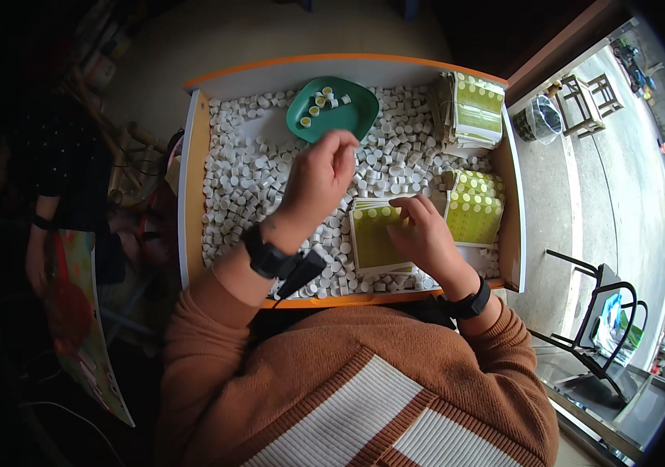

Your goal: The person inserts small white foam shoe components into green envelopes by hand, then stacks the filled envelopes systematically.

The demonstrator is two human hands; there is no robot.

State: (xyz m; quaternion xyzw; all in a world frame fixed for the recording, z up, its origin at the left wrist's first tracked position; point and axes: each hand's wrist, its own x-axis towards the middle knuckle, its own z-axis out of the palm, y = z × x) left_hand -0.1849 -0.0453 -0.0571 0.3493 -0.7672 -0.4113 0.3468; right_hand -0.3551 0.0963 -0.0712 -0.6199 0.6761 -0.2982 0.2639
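My left hand (pixel 319 175) hovers over the white caps, just in front of a green tray (pixel 352 107). Its fingers are curled closed, and whatever they hold is hidden. In the tray sit several small white caps (pixel 315 111) with yellow-green round faces. My right hand (pixel 431 237) rests over a stack of green sticker sheets (pixel 371 238) near the box's front edge. The fingertips touch the upper part of the top sheet, with thumb and forefinger apart. Rows of pale round stickers run along the sheets.
A shallow box (pixel 513 210) with an orange rim holds loose white caps (pixel 250 179). More sheet stacks lie at its right (pixel 474 206) and far right corner (pixel 479 109). Another person (pixel 75 167) is at the left. A black chair (pixel 605 311) and a bin (pixel 538 119) stand at right.
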